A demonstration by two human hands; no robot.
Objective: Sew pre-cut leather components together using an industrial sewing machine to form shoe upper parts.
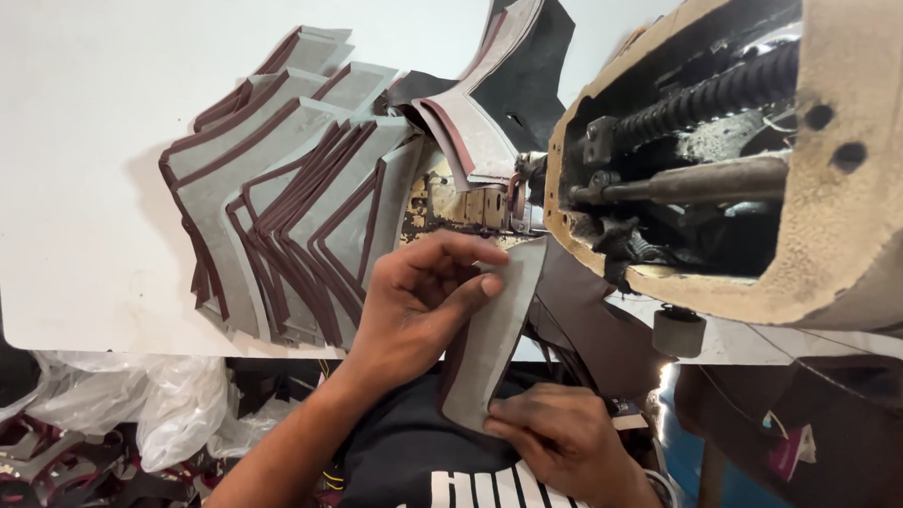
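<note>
A curved grey leather piece (494, 336) was gripped at its upper end by the left hand (420, 303) and pinched at its lower tip by the right hand (555, 438), so that it was held over the front edge of the white worktop (84, 171), just before the sewing machine (735, 164). A fanned stack of similar maroon-edged pieces (293, 198) was spread on the worktop, near its front edge and just beside the left hand.
</note>
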